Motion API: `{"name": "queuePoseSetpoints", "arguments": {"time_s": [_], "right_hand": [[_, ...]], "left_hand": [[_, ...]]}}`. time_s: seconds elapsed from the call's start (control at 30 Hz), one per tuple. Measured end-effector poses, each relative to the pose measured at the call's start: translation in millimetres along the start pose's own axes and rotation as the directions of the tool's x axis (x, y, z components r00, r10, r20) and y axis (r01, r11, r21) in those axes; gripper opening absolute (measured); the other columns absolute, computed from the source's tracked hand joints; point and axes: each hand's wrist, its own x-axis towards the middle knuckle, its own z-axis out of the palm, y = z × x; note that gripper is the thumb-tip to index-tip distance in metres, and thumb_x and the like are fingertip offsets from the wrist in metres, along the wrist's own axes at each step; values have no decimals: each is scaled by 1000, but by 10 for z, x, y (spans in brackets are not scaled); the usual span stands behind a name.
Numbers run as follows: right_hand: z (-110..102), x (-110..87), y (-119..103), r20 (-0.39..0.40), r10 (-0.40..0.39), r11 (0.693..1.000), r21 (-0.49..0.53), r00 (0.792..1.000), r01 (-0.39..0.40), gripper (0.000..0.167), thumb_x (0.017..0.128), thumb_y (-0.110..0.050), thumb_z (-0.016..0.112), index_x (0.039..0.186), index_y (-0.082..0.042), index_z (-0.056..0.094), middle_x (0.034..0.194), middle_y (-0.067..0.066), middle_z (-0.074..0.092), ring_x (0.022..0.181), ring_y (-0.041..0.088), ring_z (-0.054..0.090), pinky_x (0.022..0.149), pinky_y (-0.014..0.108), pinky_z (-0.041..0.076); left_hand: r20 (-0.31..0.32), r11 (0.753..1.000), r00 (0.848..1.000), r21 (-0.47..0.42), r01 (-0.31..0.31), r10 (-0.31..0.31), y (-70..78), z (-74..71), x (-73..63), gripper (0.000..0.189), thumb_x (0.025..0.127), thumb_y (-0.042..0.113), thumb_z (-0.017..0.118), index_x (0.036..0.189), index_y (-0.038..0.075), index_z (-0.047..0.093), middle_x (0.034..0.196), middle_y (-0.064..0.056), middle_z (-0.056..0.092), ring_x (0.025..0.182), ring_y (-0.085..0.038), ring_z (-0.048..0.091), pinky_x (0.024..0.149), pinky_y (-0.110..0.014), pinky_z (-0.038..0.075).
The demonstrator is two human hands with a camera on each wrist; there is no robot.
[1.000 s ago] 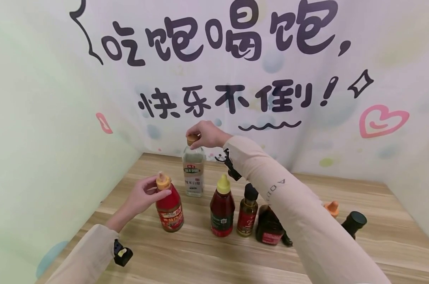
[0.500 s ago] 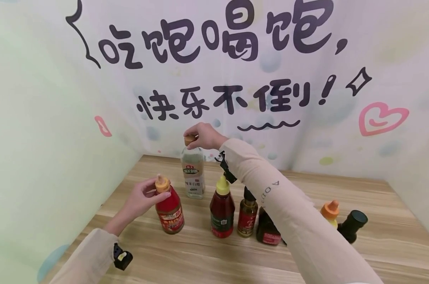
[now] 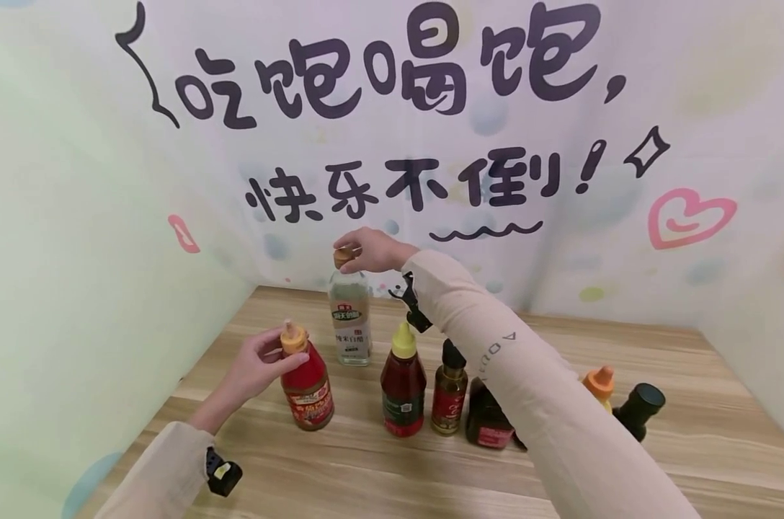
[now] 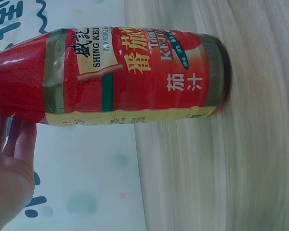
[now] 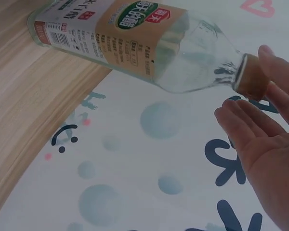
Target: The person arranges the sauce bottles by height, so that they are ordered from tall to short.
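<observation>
My left hand (image 3: pixel 252 366) holds a red ketchup bottle (image 3: pixel 310 398) near its orange nozzle cap, thumb in front and fingers behind. In the left wrist view the label of the ketchup bottle (image 4: pixel 135 74) faces the camera, with fingers (image 4: pixel 24 142) partly behind its shoulder. Behind and to the right of it stands a clear glass bottle of white vinegar (image 3: pixel 352 317). My right hand (image 3: pixel 377 251) pinches its brown cap from above. The right wrist view shows the cap (image 5: pixel 252 77) at the thumb and a finger, while other fingers extend beside it.
Right of the ketchup stand a dark red squeeze bottle (image 3: pixel 403 396) with a yellow tip, a small black-capped bottle (image 3: pixel 449 400) and a dark bottle (image 3: pixel 488 418). My right forearm partly covers an orange-tipped bottle (image 3: pixel 601 383) and a dark-capped bottle (image 3: pixel 640 407). A printed cloth backdrop (image 3: pixel 398 137) stands behind the table (image 3: pixel 340 468).
The head view has shifted slightly, so the scene sits a little further left and lower. Both hands keep their places on the two upright bottles.
</observation>
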Motion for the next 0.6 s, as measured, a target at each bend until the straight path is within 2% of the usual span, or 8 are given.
{"name": "queuePoseSetpoints", "arguments": {"time_s": [0.1, 0.23, 0.6], "right_hand": [[-85, -68, -21, 13, 11, 1000, 5, 1000, -11, 50, 84, -13, 61, 130, -5, 42, 130, 14, 44, 117, 26, 44, 90, 29, 41], [-238, -177, -42, -11, 14, 1000, -12, 1000, -14, 49, 85, -18, 59, 130, -7, 42, 131, 12, 43, 115, 23, 46, 89, 28, 42], [-662, -605, -83, -78, -20, 997, -82, 997, 13, 39, 88, -24, 55, 124, -10, 49, 119, 6, 54, 106, 18, 52, 85, 29, 44]], "left_hand": [[-7, 1000, 1000, -1, -8, 8, -2, 7, 0, 42, 80, 7, 64, 117, -6, 51, 108, -22, 57, 88, -5, 57, 78, -28, 49], [-20, 1000, 1000, 11, -17, 17, -3, 18, -3, 40, 80, 7, 64, 116, -6, 52, 108, -22, 57, 88, -3, 56, 78, -29, 49], [-32, 1000, 999, 7, -6, 6, 15, 46, -35, 41, 81, 7, 63, 117, -7, 51, 110, -23, 55, 89, 1, 54, 77, -19, 46]]}}
